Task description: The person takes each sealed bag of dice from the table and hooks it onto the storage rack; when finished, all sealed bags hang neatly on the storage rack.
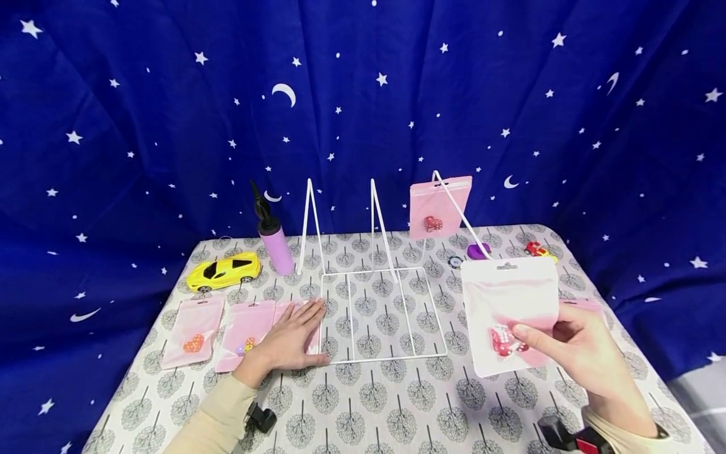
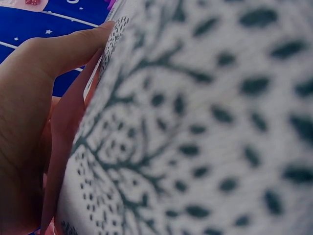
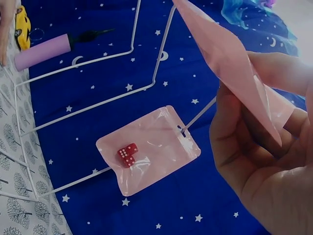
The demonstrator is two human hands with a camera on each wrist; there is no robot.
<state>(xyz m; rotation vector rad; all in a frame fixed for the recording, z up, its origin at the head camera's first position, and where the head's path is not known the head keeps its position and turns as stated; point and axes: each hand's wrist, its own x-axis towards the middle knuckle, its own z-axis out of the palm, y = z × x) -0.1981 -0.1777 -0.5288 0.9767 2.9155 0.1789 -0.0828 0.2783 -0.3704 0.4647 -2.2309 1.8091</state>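
Reading the clock from the middle of our one white wire rack (image 1: 396,271), with twelve at the far table edge, we count three prongs (image 1: 384,230) and six bags. One hanging bag (image 1: 454,205) with red dice (image 1: 433,223) is on the right-hand prong, at one o'clock. Three lie at nine: an outer bag (image 1: 198,318) with orange dice (image 1: 193,343), a middle bag (image 1: 246,318) just beside it, and a covered bag (image 1: 314,342) under our left hand (image 1: 292,337), which rests flat, fingers straight, at the rack's left edge. At three, our right hand (image 1: 592,359) pinches the held bag (image 1: 510,296) upright, thumb in front; whether it touches the prong we cannot tell. A sixth bag (image 1: 590,305) shows partly behind that hand. Near the left edge we see one yellow car (image 1: 227,271), then one pump (image 1: 276,252) at ten; one purple object (image 1: 478,251) and one red toy (image 1: 534,248) sit at two. We have room for moving over the tablecloth (image 1: 374,403) at six.
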